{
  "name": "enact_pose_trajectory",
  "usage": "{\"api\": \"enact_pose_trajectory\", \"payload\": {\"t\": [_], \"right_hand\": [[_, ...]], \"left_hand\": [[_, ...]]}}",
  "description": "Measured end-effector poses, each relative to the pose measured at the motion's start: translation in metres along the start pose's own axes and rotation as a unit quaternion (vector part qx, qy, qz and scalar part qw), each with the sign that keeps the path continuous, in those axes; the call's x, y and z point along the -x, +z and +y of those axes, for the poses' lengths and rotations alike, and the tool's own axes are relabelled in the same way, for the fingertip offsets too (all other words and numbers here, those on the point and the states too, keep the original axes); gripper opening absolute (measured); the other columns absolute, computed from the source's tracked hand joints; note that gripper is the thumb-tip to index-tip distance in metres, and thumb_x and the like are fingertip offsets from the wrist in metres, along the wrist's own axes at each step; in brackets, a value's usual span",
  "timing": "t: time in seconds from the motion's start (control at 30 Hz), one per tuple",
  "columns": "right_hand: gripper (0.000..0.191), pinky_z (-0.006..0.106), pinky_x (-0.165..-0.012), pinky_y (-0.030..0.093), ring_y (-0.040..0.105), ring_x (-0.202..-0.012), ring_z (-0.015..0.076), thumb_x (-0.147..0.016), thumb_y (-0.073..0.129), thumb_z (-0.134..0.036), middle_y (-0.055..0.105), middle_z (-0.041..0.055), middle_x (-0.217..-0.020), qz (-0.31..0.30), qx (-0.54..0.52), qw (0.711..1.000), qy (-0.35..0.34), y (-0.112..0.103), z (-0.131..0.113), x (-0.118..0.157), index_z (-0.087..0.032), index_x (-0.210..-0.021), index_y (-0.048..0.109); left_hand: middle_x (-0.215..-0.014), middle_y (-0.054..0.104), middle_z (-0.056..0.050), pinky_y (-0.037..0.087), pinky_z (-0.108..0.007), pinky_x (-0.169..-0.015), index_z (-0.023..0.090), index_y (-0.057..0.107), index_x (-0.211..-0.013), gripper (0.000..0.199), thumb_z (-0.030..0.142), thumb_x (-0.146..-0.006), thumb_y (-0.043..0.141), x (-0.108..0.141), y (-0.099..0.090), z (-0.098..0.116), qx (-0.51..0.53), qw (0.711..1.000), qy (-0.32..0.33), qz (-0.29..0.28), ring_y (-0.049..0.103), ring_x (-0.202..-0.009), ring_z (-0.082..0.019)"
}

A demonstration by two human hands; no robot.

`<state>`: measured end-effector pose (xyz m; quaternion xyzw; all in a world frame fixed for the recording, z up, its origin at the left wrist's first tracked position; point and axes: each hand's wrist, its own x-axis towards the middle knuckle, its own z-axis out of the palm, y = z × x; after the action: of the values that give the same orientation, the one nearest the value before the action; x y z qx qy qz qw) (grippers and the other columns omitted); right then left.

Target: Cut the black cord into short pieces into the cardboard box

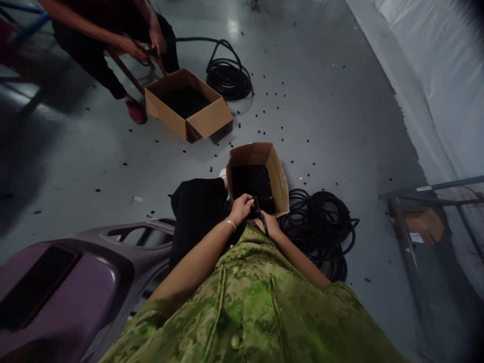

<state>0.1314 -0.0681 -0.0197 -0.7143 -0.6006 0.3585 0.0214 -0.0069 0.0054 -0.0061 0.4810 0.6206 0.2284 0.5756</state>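
Left hand (241,209): fingertips pinch black hose (259,209) | right hand (269,225): fingers seem curled round it, lower | hose: between both hands' fingers | carton (278,182): beneath, beyond fingers | risk: snagged coil (315,222), right of fingers, might tug hose loose

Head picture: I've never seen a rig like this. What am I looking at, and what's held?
No machine: a person works bare-handed, filmed from a camera on their own head that looks forward and down past their green shirt. The left hand and right hand hold a black cord over the near edge of an open cardboard box with black contents. A tangled black coil lies on the grey floor to the box's right, with small black bits around. Farther off, a co-worker's hands hold a similar cord near a second box.
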Motion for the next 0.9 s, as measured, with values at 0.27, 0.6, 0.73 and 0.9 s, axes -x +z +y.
{"api": "enact_pose_trajectory", "payload": {"t": [0.27, 0.6, 0.73, 0.9], "right_hand": [[0.040, 0.030, -0.090, 0.051, 0.070, -0.105, 0.0238, -0.089, 0.060, -0.032, 0.076, 0.0022, -0.112, -0.006, -0.026, 1.000, 0.005, 0.0010, 0.0016, -0.0023, -0.028, -0.129, 0.065], [0.040, 0.029, -0.088, 0.051, 0.070, -0.104, 0.0238, -0.089, 0.061, -0.033, 0.076, 0.0021, -0.111, -0.004, -0.019, 1.000, 0.002, 0.0027, 0.0016, -0.0033, -0.028, -0.129, 0.065], [0.039, 0.029, -0.088, 0.051, 0.070, -0.103, 0.0244, -0.090, 0.061, -0.032, 0.076, 0.0027, -0.111, -0.006, -0.011, 1.000, 0.004, 0.0024, 0.0011, -0.0038, -0.028, -0.127, 0.066], [0.039, 0.029, -0.088, 0.050, 0.070, -0.103, 0.0239, -0.089, 0.061, -0.032, 0.076, 0.0028, -0.112, -0.008, -0.006, 1.000, -0.002, 0.0049, 0.0030, -0.0054, -0.029, -0.128, 0.065]], "left_hand": [[-0.068, 0.064, 0.003, 0.037, -0.019, -0.050, 0.017, 0.063, -0.091, 0.009, 0.022, -0.086, 0.057, -0.0029, 0.0002, -0.0046, -0.001, 1.000, 0.003, 0.000, 0.044, -0.046, -0.007], [-0.070, 0.065, 0.002, 0.038, -0.020, -0.052, 0.017, 0.063, -0.090, 0.008, 0.022, -0.087, 0.057, -0.0060, 0.0001, -0.0094, -0.031, 0.999, 0.023, 0.017, 0.047, -0.048, -0.008], [-0.071, 0.066, 0.001, 0.038, -0.020, -0.052, 0.017, 0.063, -0.091, 0.009, 0.021, -0.088, 0.057, -0.0060, -0.0001, -0.0089, -0.038, 0.999, 0.021, 0.020, 0.048, -0.048, -0.008], [-0.072, 0.067, 0.000, 0.039, -0.021, -0.054, 0.017, 0.063, -0.090, 0.009, 0.020, -0.088, 0.056, -0.0078, -0.0002, -0.0101, -0.057, 0.998, 0.033, 0.024, 0.049, -0.050, -0.009]]}}
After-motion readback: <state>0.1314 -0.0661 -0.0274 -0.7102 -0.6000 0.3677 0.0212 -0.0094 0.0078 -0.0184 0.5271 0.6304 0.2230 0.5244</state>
